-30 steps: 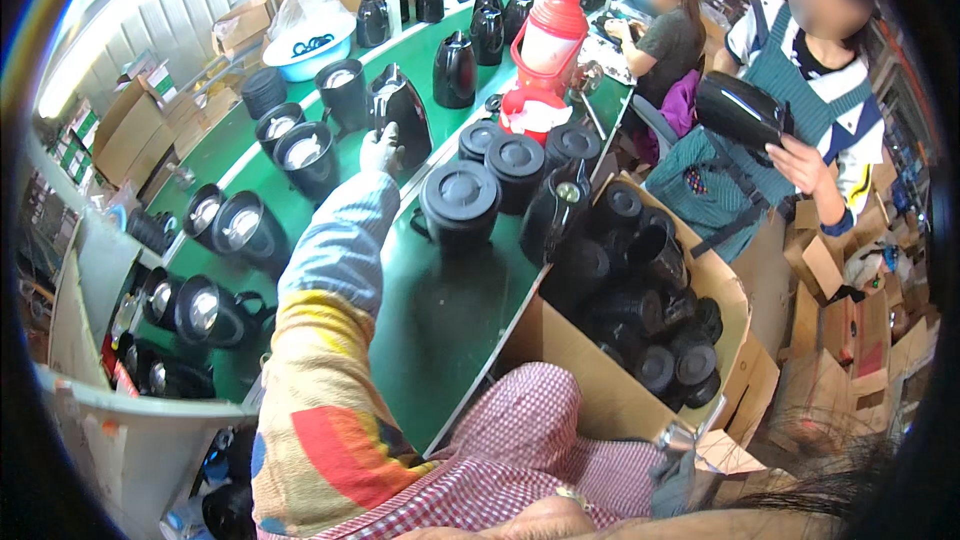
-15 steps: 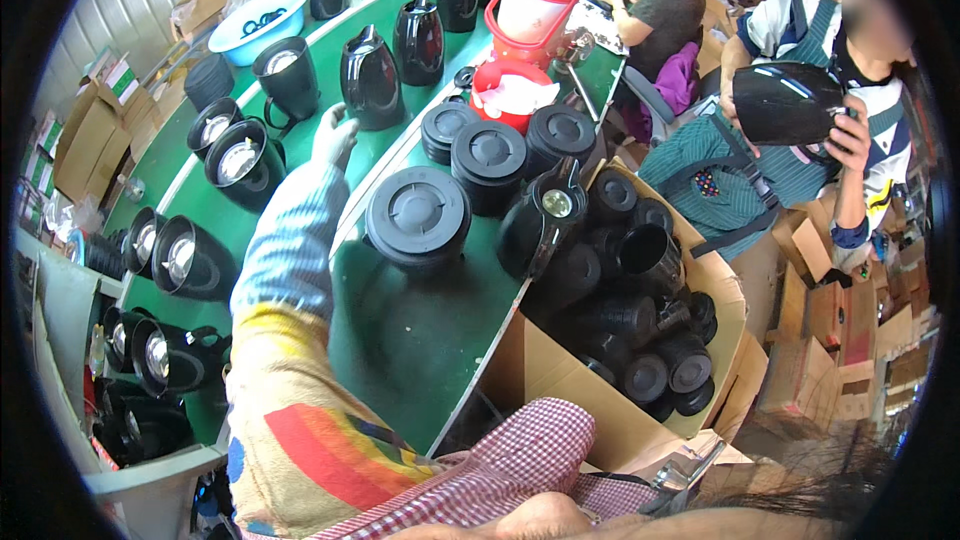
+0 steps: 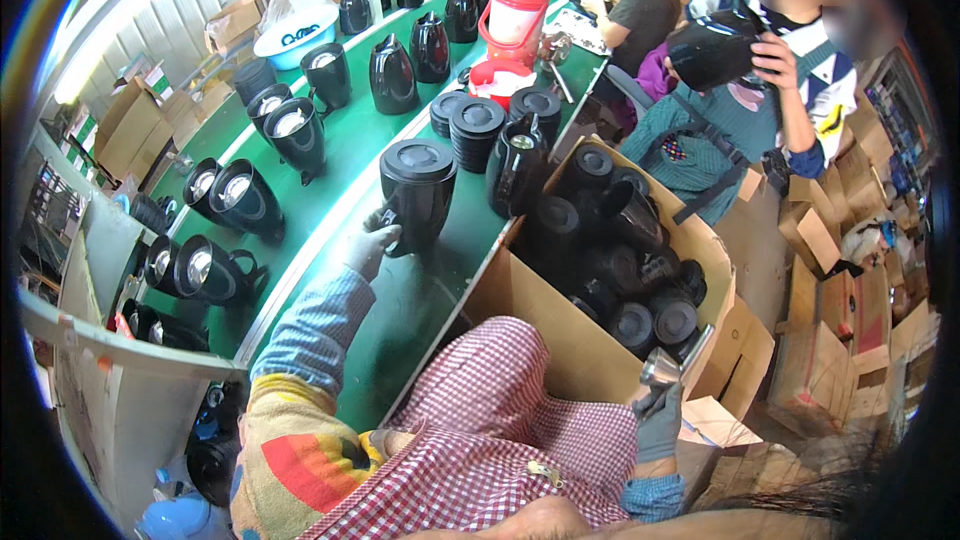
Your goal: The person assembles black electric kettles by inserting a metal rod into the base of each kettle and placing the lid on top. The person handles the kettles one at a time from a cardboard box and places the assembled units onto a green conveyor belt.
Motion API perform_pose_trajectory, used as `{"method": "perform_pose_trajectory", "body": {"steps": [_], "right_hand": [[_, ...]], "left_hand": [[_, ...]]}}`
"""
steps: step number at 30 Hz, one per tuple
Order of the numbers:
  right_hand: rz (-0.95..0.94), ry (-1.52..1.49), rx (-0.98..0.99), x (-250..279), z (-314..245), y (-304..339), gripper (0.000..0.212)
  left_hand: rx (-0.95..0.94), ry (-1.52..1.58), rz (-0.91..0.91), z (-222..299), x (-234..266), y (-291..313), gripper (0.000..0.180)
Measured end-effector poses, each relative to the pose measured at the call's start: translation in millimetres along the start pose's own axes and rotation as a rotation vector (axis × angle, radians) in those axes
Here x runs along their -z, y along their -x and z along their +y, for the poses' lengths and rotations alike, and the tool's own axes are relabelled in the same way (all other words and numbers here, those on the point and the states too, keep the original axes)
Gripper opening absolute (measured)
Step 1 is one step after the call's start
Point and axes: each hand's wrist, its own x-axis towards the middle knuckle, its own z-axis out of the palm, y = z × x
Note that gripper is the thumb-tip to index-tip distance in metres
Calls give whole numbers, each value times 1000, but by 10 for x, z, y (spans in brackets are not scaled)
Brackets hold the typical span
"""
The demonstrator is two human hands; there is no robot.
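Observation:
My left hand (image 3: 370,242), in a grey glove, is closed at the handle of a black jug (image 3: 415,202) on the green bench. A round, ridged black disc (image 3: 418,158) covers the jug's top. Low on the right, my gloved right hand (image 3: 658,425) grips a shiny metal tool (image 3: 662,368) with a flared round head and a bar-like arm. Just beyond the jug stand stacked black discs (image 3: 477,123) and another black jug (image 3: 517,165) with a silvery round centre on top.
An open cardboard box (image 3: 500,290) full of black parts stands right of the bench. Black jugs with silvery insides (image 3: 240,195) line the left. Farther off are a red-and-white cooler jug (image 3: 515,15) and a blue basin (image 3: 295,40). A co-worker (image 3: 790,80) holds a black jug at the right.
My left hand has come back from the far upright jug to the near one with the disc on top. My right hand and the metal tool have risen into view; the view has shifted.

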Motion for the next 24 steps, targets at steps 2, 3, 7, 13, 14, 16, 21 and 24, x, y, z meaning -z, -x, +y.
{"method": "perform_pose_trajectory", "body": {"steps": [2,3,7,13,14,16,21,24], "right_hand": [[55,-235,-48,-100,-208,98,41],[22,-275,-62,48,-224,107,41],[-21,-334,-51,275,-382,538,43],[-20,163,146,313,-486,1276,38],[-25,274,241,310,-549,1322,41],[-130,407,233,386,-691,1433,41],[-318,784,387,77,-832,1679,43],[-367,1009,371,-137,-903,1666,43]], "left_hand": [[-15,-14,-102,359,-155,558,43],[32,2,-156,474,-242,775,41],[151,-39,-436,641,-868,1617,46],[317,19,-826,-74,-1366,2634,68],[356,5,-845,-228,-1319,2760,69],[474,-25,-910,-494,-1170,3022,69],[152,-893,-1302,-532,-1196,3262,42],[-34,-1106,-1454,-148,-1403,3171,43]]}}
